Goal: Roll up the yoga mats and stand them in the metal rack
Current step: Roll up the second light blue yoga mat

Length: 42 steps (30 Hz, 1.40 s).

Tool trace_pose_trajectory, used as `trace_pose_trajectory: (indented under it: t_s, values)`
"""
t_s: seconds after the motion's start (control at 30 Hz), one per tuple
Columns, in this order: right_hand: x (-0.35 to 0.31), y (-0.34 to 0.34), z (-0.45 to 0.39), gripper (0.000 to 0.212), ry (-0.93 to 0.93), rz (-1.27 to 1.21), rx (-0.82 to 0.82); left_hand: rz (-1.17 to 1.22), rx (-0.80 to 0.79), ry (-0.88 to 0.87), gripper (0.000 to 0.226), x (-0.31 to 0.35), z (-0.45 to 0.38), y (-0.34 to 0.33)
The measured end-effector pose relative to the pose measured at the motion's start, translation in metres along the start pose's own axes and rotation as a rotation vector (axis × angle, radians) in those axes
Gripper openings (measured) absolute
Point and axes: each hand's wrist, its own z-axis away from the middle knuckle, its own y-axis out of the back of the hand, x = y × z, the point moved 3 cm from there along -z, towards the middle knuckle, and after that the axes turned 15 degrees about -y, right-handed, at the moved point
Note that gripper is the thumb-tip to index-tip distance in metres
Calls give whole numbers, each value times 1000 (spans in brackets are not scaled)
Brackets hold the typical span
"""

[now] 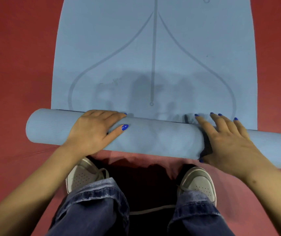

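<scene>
Red flooring (pixel 17 65) stretches under everything, and on it lies a light blue yoga mat (pixel 153 57), partly rolled. Its flat part, printed with curved lines and one straight centre line, runs away from the roll (pixel 153 138), which lies crosswise at the mat's near end. On top of the roll rests the left hand (pixel 93 132), left of the roll's middle, palm down, fingers straight and close together, thumb stretched along the roll. The right hand (pixel 228 142) presses on the roll toward its right end, fingers spread and reaching over the far side onto the flat mat. Just nearer than the roll are two white sneakers (pixel 83 174) and blue jeans (pixel 93 206).
</scene>
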Motion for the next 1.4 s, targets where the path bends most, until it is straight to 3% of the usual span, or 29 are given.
trace_pose_trajectory:
  t_s: [0.1, 0.17, 0.27, 0.33, 0.47, 0.57, 0.63, 0.7, 0.87, 1.07, 1.13, 1.2, 1.3, 1.4]
  values:
    - [-1, -8, 14, 106, -65, -151, 285, 94, -72, 61, 72, -12, -18, 7]
    - [-3, -21, 21, 107, -94, -273, 347, 152, -124, 115, 79, -21, -29, 8]
    - [-16, -42, 29, 114, -96, -432, 262, 234, -218, 221, 84, -34, -42, 6]
    - [-23, -51, 28, 108, -83, -424, 221, 295, -190, 273, 76, -39, -48, 6]
    - [-24, -50, 9, 104, -93, -420, 207, 157, 33, 138, 66, -30, -53, 12]
    - [-21, -35, -9, 115, -81, -413, 227, 34, 249, 51, 49, -15, -44, 18]
    - [-17, -25, -23, 123, -52, -379, 241, 14, 312, 22, 44, -3, -39, 18]
    - [-14, -15, -34, 128, -18, -349, 251, -21, 302, 29, 49, 7, -35, 13]
    - [-12, 5, -56, 132, -16, -353, 262, -113, 227, 128, 88, 11, -25, -11]
    - [-9, 38, -87, 128, -46, -461, 150, -167, 253, 98, 87, 8, -25, -17]
    - [-5, 46, -91, 127, -14, -509, 223, -200, 207, 101, 97, 4, -28, -20]
    - [0, 47, -86, 114, 63, -463, 417, -215, 177, 107, 106, -1, -35, -19]
    - [-3, 37, -64, 72, 133, -416, 677, -219, 153, 123, 118, -6, -47, -15]
    - [-21, 18, -43, 58, 144, -462, 753, -219, 139, 114, 123, -13, -57, -10]
